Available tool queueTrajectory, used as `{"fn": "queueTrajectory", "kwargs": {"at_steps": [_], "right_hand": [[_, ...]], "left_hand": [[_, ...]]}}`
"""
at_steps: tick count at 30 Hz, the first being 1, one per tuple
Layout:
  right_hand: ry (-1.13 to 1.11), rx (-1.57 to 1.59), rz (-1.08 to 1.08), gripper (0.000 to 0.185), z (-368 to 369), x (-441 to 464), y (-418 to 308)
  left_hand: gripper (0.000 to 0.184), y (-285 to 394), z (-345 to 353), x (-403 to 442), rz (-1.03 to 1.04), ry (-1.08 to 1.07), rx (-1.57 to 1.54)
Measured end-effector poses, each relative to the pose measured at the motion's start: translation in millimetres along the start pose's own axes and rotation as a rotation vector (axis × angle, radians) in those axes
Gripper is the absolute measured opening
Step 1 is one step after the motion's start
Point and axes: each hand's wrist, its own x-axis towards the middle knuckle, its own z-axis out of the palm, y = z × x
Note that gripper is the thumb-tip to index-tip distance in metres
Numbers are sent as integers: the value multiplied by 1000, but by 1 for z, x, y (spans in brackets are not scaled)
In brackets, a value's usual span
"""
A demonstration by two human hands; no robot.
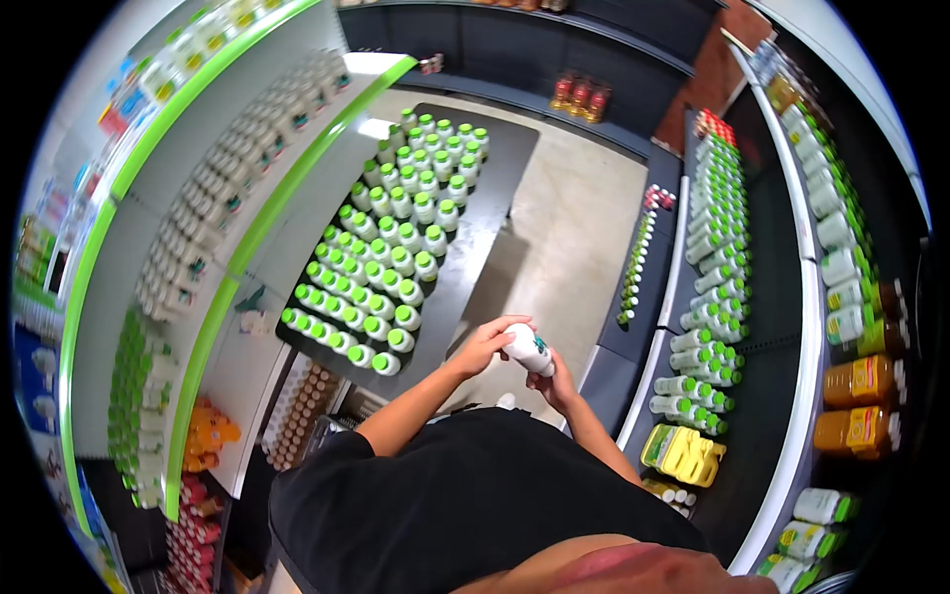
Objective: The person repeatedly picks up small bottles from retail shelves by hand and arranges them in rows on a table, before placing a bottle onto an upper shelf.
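A white bottle [524, 346] with a small dark green print on its side is held tilted in front of my body. My left hand [487, 344] has its fingers wrapped round the upper left end of it. Around its lower right end, my right hand [556, 382] is closed. No cap shows on this bottle; its ends are partly covered by my fingers. Left of my hands, many white bottles with green caps [396, 259] stand upright in close rows on a dark table [500, 158].
A white shelf unit with green edges [297, 178] rises at the left, stocked with bottles. Along the right, dark shelving holds green-capped bottles [717, 238], yellow jugs [685, 455] and orange-brown bottles [856, 381]. Red-labelled bottles [581, 97] stand on the back shelf. Pale floor [569, 218] lies between.
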Motion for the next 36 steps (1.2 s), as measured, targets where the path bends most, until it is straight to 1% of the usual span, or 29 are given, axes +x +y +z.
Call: {"fn": "queueTrajectory", "kwargs": {"at_steps": [3, 4, 7, 8, 11, 12, 13, 15, 16, 19, 20, 22, 23, 24, 25, 26, 27, 28, 29, 30, 31, 32, 33, 34, 36], "right_hand": [[-4, 66, -68, 55, -25, -28, -23], [-38, 91, -94, 58, -34, -36, -26], [-19, 59, -149, 61, -51, -59, -30], [-78, 18, -170, 61, -56, -67, -33], [-141, -159, -137, 56, -65, -79, -44], [-110, -158, -84, 52, -64, -78, -46], [-65, -237, -75, 48, -61, -75, -47], [37, -402, -54, 38, -52, -63, -52], [112, -452, -180, 39, -45, -52, -50], [266, -476, -135, 41, -36, -25, -70], [299, -507, -134, 39, -37, -16, -82], [355, -564, -133, 34, -41, 6, -108], [358, -591, -188, 31, -40, 20, -124], [350, -634, -206, 29, -46, 40, -138], [343, -672, -213, 28, -52, 58, -145], [401, -649, -100, 27, -59, 80, -154], [366, -596, -224, 28, -42, 96, -178], [378, -626, -234, 28, -34, 116, -194], [390, -659, -243, 28, -26, 135, -210], [382, -684, -261, 27, -13, 153, -228], [345, -682, -225, 27, 0, 168, -245], [318, -668, -247, 27, 10, 184, -257], [293, -658, -268, 27, 19, 201, -266], [301, -688, -293, 26, 23, 218, -267], [251, -715, -211, 25, 32, 234, -281]], "left_hand": [[43, 3, 34, 42, -60, -117, 37], [42, 2, 42, 53, -65, -155, 40], [40, 0, 65, 78, -65, -247, -31], [40, -6, 69, 88, -54, -286, -41], [39, -17, 74, 107, -161, -403, -64], [37, -9, 80, 109, -211, -435, -114], [34, -15, 80, 116, -162, -485, -66], [33, -15, 78, 129, -147, -527, 40], [32, -16, 75, 136, -119, -525, 87], [33, -26, 59, 170, -140, -471, 186], [33, -25, 55, 184, -134, -458, 146], [33, -25, 43, 213, -56, -432, 288], [34, -17, 37, 224, -24, -418, 362], [41, -10, 29, 240, -48, -407, 362], [42, -5, 22, 253, -46, -374, 300], [43, 2, 13, 267, -47, -338, 243], [44, 13, 1, 286, -39, -301, 191], [48, 25, -14, 301, -62, -289, 179], [47, 24, -28, 317, 35, -205, 166], [43, 31, -43, 331, 70, -159, 138], [39, 36, -59, 343, 107, -115, 109], [31, 39, -76, 356, 137, -78, 25], [28, 37, -96, 371, 166, -53, 7], [26, 35, -116, 385, 148, -51, 1], [24, 39, -142, 405, 74, -61, -3]]}}
